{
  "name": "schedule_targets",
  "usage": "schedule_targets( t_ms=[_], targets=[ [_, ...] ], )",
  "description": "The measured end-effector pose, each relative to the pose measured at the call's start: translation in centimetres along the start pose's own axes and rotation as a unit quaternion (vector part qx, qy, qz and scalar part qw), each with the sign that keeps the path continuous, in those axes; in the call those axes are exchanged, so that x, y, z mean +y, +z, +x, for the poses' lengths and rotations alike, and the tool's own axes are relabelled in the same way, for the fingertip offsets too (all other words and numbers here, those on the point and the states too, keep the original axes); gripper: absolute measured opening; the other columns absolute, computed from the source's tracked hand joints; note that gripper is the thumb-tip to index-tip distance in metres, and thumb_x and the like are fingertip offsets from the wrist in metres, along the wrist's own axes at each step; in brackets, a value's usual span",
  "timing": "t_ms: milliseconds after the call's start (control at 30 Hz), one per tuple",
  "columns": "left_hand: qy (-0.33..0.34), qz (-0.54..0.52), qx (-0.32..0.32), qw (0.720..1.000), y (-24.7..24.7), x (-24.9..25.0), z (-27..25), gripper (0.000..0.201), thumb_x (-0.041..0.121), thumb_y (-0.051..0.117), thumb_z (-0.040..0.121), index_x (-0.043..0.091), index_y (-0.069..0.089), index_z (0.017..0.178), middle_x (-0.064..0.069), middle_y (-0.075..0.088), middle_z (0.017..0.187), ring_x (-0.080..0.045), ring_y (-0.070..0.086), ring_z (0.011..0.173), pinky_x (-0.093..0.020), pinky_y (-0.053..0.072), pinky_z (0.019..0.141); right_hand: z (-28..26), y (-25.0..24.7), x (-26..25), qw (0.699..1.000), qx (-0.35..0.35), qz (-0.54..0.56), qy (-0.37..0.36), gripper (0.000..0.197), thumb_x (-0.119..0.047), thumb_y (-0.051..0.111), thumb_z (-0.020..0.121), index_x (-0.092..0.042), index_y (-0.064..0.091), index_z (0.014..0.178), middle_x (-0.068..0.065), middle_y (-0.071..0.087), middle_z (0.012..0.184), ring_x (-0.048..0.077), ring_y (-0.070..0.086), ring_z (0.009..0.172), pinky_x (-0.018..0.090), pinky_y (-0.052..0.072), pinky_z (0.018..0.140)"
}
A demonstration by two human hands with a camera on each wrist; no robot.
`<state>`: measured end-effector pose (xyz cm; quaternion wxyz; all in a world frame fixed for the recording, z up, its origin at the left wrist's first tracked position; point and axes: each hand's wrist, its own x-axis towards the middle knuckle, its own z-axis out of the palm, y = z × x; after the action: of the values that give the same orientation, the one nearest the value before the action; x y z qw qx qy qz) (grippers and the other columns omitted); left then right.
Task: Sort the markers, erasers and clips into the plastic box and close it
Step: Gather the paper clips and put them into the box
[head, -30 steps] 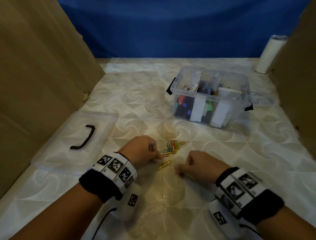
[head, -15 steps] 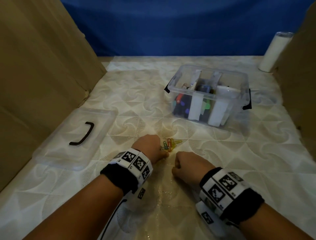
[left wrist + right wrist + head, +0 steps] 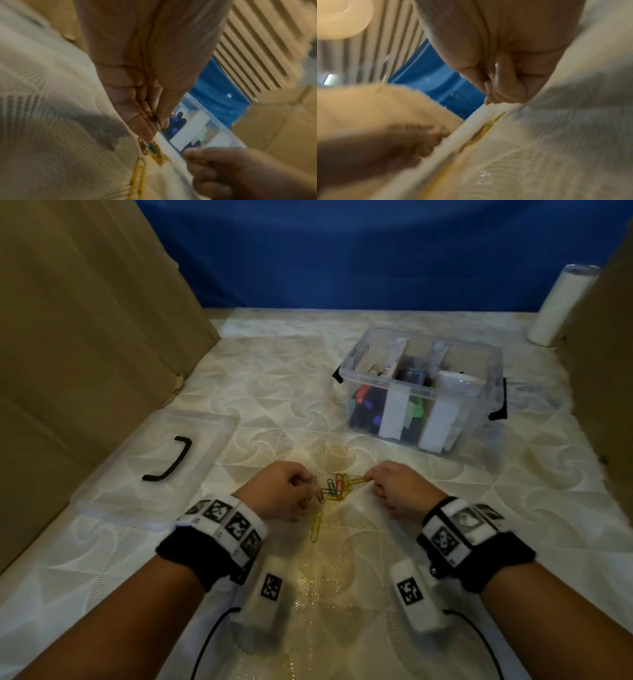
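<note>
A small pile of coloured paper clips [image 3: 337, 488] lies on the table between my hands, and one yellow clip [image 3: 316, 528] lies apart, nearer to me. My left hand [image 3: 308, 489] is at the pile's left edge, fingers curled; the left wrist view shows a green clip [image 3: 153, 113] pinched between thumb and fingers. At the pile's right edge my right hand [image 3: 371, 479] has curled fingers, and its tips pinch a yellow clip [image 3: 357, 480]. The clear plastic box [image 3: 479, 361] stands open farther back on the right, with markers and erasers in its compartments.
The box's clear lid [image 3: 113, 491] with a black handle [image 3: 169, 460] lies flat on the left. Cardboard walls [image 3: 85, 337] close off both sides. A white roll [image 3: 561, 306] stands at the back right. A blue backdrop is behind the table.
My right hand has moved forward from nearer me to the right edge of the clip pile. The left hand has stayed at the pile's left edge.
</note>
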<state>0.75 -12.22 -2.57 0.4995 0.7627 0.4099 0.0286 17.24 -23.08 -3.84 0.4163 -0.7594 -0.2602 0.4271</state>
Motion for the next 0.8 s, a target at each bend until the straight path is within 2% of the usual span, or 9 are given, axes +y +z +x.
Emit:
schedule_targets(
  t_ms=[67,133,200,367,500,600,667,733,800],
  targets=[
    [-0.012,-0.087,-0.013,0.996,-0.5,-0.4,-0.3,0.011,0.014,0.057,0.093,0.008,0.064,0.097,-0.005,0.06,0.076,-0.014,0.058,0.064,-0.026,0.054,0.06,0.7,1.1,-0.9,0.975,0.002,-0.22,-0.026,0.03,-0.038,0.049,0.095,-0.009,0.05,0.104,0.004,0.052,0.075,0.014,0.049,0.06,0.024,0.036,0.051],
    [-0.032,-0.175,-0.017,0.984,-0.8,-0.5,-0.6,0.012,0.009,0.05,0.095,0.006,0.062,0.095,-0.005,0.054,0.072,-0.013,0.052,0.061,-0.022,0.049,0.055,0.8,2.7,-1.8,0.946,0.002,-0.325,0.0,0.076,-0.056,0.061,0.082,-0.008,0.034,0.134,0.01,0.062,0.109,0.024,0.062,0.093,0.029,0.046,0.07],
    [-0.076,-0.257,-0.018,0.963,-1.0,-0.6,-0.7,0.019,0.008,0.043,0.097,0.009,0.055,0.082,-0.006,0.049,0.068,-0.016,0.047,0.056,-0.024,0.041,0.048,1.0,4.3,-2.3,0.921,0.02,-0.388,0.009,0.089,-0.058,0.06,0.081,-0.012,0.02,0.145,0.012,0.055,0.132,0.03,0.058,0.113,0.036,0.047,0.084],
    [-0.123,-0.365,-0.027,0.922,-2.0,-0.7,-0.4,0.023,0.011,0.032,0.09,0.012,0.043,0.069,-0.004,0.042,0.065,-0.015,0.04,0.053,-0.024,0.031,0.051,0.9,7.3,-2.3,0.864,0.038,-0.5,-0.049,0.04,-0.03,0.035,0.098,-0.009,0.035,0.132,0.016,0.059,0.124,0.033,0.058,0.111,0.036,0.04,0.079],
    [-0.132,-0.306,-0.066,0.941,-2.2,-1.0,-0.3,0.029,0.023,0.037,0.094,0.017,0.041,0.066,0.001,0.038,0.059,-0.011,0.039,0.044,-0.021,0.031,0.043,0.1,7.9,-2.2,0.854,0.038,-0.512,-0.08,0.033,-0.015,0.028,0.097,-0.005,0.04,0.126,0.017,0.061,0.119,0.033,0.06,0.108,0.037,0.04,0.077],
    [-0.108,-0.225,-0.058,0.967,-2.1,-1.2,-0.2,0.032,0.022,0.035,0.097,0.015,0.046,0.067,0.001,0.041,0.058,-0.012,0.039,0.048,-0.021,0.031,0.045,0.4,6.7,-2.2,0.874,0.026,-0.48,-0.067,0.032,-0.012,0.033,0.096,-0.004,0.043,0.124,0.018,0.059,0.12,0.033,0.059,0.107,0.036,0.042,0.079],
    [-0.058,-0.158,-0.046,0.985,-2.2,-1.6,-0.1,0.032,0.015,0.032,0.099,0.011,0.054,0.076,-0.003,0.048,0.062,-0.015,0.045,0.054,-0.022,0.037,0.047,0.1,5.1,-2.4,0.914,-0.004,-0.401,-0.064,0.02,-0.014,0.037,0.098,-0.006,0.052,0.108,0.014,0.058,0.108,0.028,0.059,0.093,0.031,0.044,0.074],
    [-0.01,-0.083,-0.054,0.995,-2.1,-1.8,0.0,0.033,0.012,0.03,0.1,0.01,0.058,0.082,-0.004,0.052,0.063,-0.016,0.048,0.059,-0.023,0.04,0.051,-0.4,3.1,-2.4,0.984,-0.05,-0.162,-0.064,0.025,-0.015,0.035,0.097,-0.014,0.044,0.074,0.01,0.049,0.076,0.016,0.045,0.054,0.022,0.036,0.042],
    [0.018,0.009,-0.056,0.998,-1.9,-1.6,0.0,0.028,0.013,0.034,0.099,0.011,0.059,0.086,-0.001,0.053,0.068,-0.016,0.05,0.064,-0.025,0.041,0.059,-1.0,1.4,-1.8,0.984,-0.075,0.161,-0.023,0.028,-0.02,0.034,0.091,-0.016,0.034,0.062,0.003,0.035,0.057,0.01,0.025,0.04,0.016,0.016,0.031]
  ],
)
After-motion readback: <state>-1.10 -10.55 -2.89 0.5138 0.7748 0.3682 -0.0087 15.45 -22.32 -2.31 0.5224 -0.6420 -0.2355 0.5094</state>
